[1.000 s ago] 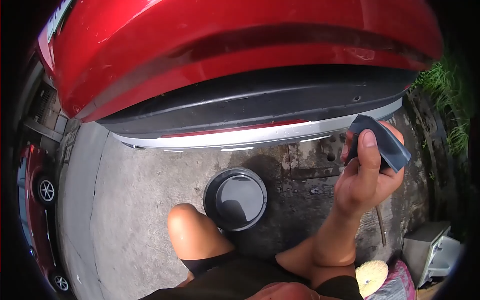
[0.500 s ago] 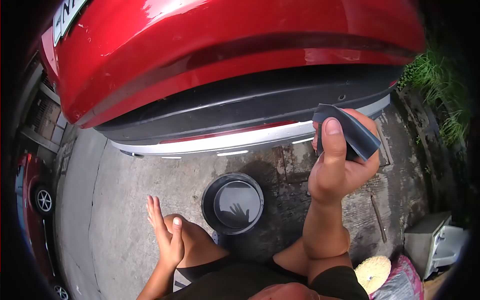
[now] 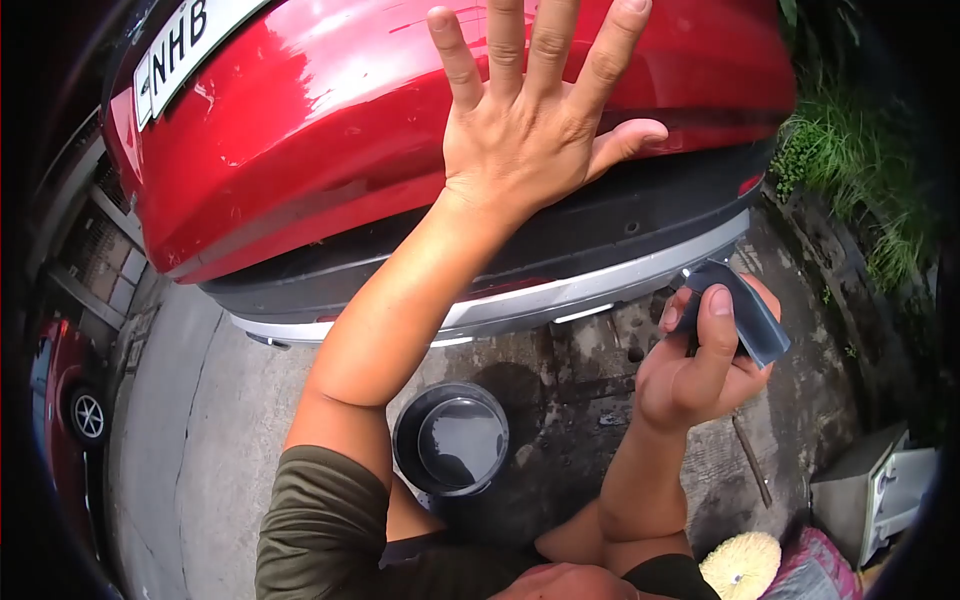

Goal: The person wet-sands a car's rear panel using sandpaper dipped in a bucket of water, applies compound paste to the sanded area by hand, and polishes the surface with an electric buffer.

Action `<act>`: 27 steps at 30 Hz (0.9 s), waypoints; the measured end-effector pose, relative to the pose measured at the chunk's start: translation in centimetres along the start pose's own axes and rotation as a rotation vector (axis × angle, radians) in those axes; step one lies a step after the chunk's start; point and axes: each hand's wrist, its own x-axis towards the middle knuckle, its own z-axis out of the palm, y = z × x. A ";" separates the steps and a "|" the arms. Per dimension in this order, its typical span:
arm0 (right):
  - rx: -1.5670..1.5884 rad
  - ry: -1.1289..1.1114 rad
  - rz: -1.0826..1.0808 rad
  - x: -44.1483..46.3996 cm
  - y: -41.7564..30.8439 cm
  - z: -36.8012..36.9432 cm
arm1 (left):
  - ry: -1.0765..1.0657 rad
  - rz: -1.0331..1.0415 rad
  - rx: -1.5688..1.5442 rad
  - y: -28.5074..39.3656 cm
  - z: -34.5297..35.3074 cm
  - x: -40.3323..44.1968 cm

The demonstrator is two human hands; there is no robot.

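Observation:
My left hand is open, fingers spread wide, over the red car bumper. Whether the palm presses on the paint I cannot tell. On the right, my right hand grips a folded piece of dark grey sandpaper, its thumb laid on top. That hand is below the silver lower trim of the bumper, apart from it. Black plastic trim runs between the red paint and the silver strip. A black basin of water stands on the ground between my arms.
A stick lies on the wet concrete. At lower right are a round cream pad, a pink bag and a grey box-like object. Grass grows at right; another red car is parked at left.
My left hand has risen from beside my knee to the bumper, fingers spreading. My right hand with the sandpaper has dropped slightly and shifted right. The view has shifted a little.

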 end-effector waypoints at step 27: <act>0.113 0.161 -0.027 1.9 2.3 -1.4 | -0.561 0.572 0.324 -5.9 -6.4 -6.2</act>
